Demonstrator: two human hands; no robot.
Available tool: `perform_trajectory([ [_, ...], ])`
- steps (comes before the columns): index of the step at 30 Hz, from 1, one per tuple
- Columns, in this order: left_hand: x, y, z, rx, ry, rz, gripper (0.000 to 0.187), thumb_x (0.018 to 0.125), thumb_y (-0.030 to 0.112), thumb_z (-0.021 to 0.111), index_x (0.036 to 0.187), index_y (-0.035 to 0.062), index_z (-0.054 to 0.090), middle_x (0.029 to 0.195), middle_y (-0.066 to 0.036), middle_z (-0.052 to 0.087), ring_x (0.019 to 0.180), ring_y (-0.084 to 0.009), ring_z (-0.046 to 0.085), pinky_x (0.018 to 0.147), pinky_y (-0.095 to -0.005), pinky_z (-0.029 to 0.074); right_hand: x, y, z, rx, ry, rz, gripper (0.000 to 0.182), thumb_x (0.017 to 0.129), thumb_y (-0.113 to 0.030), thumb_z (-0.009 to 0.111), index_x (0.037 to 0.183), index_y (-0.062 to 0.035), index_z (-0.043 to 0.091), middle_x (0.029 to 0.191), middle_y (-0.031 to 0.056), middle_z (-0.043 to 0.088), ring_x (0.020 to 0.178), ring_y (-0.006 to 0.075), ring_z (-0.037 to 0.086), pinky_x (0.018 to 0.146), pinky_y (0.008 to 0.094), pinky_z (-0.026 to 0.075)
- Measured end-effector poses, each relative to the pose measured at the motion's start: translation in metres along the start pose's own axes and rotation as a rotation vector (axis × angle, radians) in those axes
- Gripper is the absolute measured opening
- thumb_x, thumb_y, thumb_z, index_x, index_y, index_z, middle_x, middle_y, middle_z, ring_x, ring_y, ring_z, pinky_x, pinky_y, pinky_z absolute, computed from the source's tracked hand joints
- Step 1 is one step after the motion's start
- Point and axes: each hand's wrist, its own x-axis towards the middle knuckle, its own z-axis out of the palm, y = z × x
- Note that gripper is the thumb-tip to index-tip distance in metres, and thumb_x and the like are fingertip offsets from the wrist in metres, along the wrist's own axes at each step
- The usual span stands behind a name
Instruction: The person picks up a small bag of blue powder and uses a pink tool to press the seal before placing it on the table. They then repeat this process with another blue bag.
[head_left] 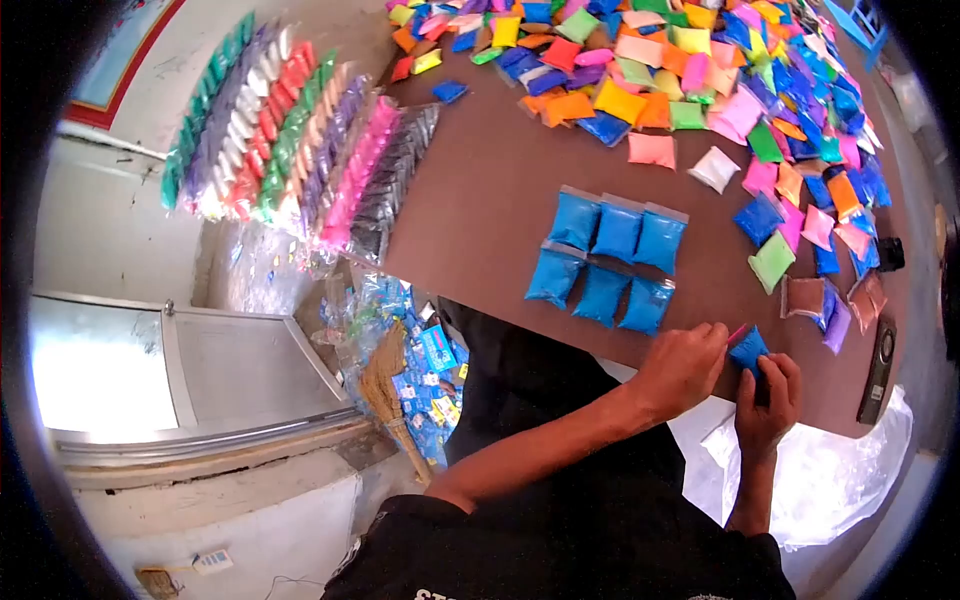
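My left hand [686, 365] is closed in a pinch near the table's front edge, with a small pink item [738, 334] at its fingertips. Just to the right, my right hand [770, 400] grips a small blue packet [748, 350] between thumb and fingers. Behind and left of my hands, several blue packets [617, 228] lie flat on the brown table [480, 190] in two rows, close together.
A large pile of colourful packets [690, 60] covers the table's far and right side. A dark remote-like object [877, 370] lies at the right edge. Strips of packets [290, 130] hang at left. A broom [384, 372] and clear plastic [830, 470] are below the table.
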Motion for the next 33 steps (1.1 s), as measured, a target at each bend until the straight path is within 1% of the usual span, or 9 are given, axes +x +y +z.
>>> perform_trajectory([
  [6,-0.008,-0.004,0.001,-0.091,0.032,0.032,0.012,0.095,0.013,0.063,0.097,0.0017,0.059,0.086,-0.02,0.065,0.078,-0.0424,0.066,0.065,-0.0504,0.051,0.006,-0.002,-0.01,-0.081,-0.1,0.019,0.038,0.082,-0.005,0.078,0.117,-0.0009,0.065,0.119,0.0204,0.064,0.107,0.0371,0.064,0.092,0.0442,0.053],
  [8,-0.011,-0.001,-0.006,-0.164,0.022,-0.056,0.011,0.094,0.012,0.064,0.097,0.002,0.063,0.09,-0.02,0.067,0.081,-0.0413,0.067,0.067,-0.0484,0.053,0.01,-0.006,-0.016,-0.054,-0.104,0.045,0.034,0.085,-0.006,0.075,0.118,-0.0023,0.066,0.113,0.019,0.068,0.103,0.0366,0.066,0.091,0.0441,0.053],
  [10,-0.009,0.008,-0.019,-0.174,0.072,-0.012,0.009,0.092,0.009,0.067,0.098,0.0017,0.067,0.09,-0.018,0.069,0.08,-0.0351,0.07,0.067,-0.0419,0.055,0.011,-0.018,-0.024,0.136,-0.093,0.278,0.026,0.091,-0.007,0.07,0.116,-0.001,0.067,0.1,0.0149,0.071,0.083,0.0229,0.069,0.076,0.0328,0.054],
  [11,-0.008,0.012,-0.023,-0.187,0.087,-0.026,0.01,0.091,0.007,0.069,0.1,0.0013,0.067,0.089,-0.017,0.069,0.076,-0.0294,0.071,0.064,-0.0381,0.055,0.011,-0.016,-0.022,0.185,-0.015,0.258,0.024,0.094,-0.008,0.067,0.117,-0.0006,0.067,0.096,0.0135,0.071,0.077,0.0154,0.066,0.071,0.0287,0.053],
  [13,-0.008,0.017,-0.026,-0.214,0.078,0.005,0.01,0.092,0.006,0.069,0.1,0.0007,0.068,0.088,-0.016,0.07,0.073,-0.0253,0.07,0.062,-0.0363,0.055,0.02,-0.023,-0.024,0.282,-0.03,0.346,0.021,0.099,-0.01,0.063,0.116,0.0007,0.067,0.092,0.0128,0.072,0.078,0.0135,0.065,0.069,0.0296,0.052],
  [16,-0.005,0.022,-0.028,-0.139,0.019,0.048,0.009,0.093,0.006,0.068,0.1,0.0001,0.067,0.088,-0.014,0.07,0.073,-0.025,0.071,0.062,-0.0363,0.055,0.024,-0.023,-0.029,0.233,-0.155,0.472,0.021,0.099,-0.011,0.061,0.116,0.0013,0.067,0.09,0.0141,0.071,0.077,0.0168,0.067,0.07,0.0314,0.053],
  [21,-0.001,0.025,-0.012,-0.067,-0.024,0.115,0.01,0.091,0.007,0.07,0.099,0.0016,0.068,0.088,-0.015,0.07,0.075,-0.0301,0.071,0.063,-0.0391,0.055,0.02,-0.007,-0.015,0.018,0.03,0.208,0.018,0.092,-0.005,0.068,0.11,0.0003,0.067,0.101,0.0163,0.069,0.086,0.0287,0.069,0.074,0.0356,0.054],
  [22,0.002,0.026,-0.007,-0.035,-0.025,0.147,0.009,0.09,0.007,0.07,0.097,0.0022,0.068,0.086,-0.015,0.069,0.075,-0.0321,0.07,0.063,-0.0404,0.055,0.017,-0.008,-0.015,0.088,0.015,0.294,0.019,0.089,-0.002,0.072,0.107,-0.0006,0.067,0.105,0.0159,0.067,0.09,0.0293,0.068,0.076,0.036,0.054],
  [33,0.039,0.014,0.0,0.195,-0.102,0.137,0.01,0.093,0.011,0.066,0.087,0.0038,0.062,0.08,-0.015,0.065,0.072,-0.0348,0.067,0.063,-0.0446,0.053,0.016,-0.002,-0.015,0.17,0.076,0.31,0.012,0.084,0.003,0.077,0.092,-0.0008,0.069,0.088,0.0129,0.069,0.077,0.0243,0.067,0.07,0.0334,0.054],
])
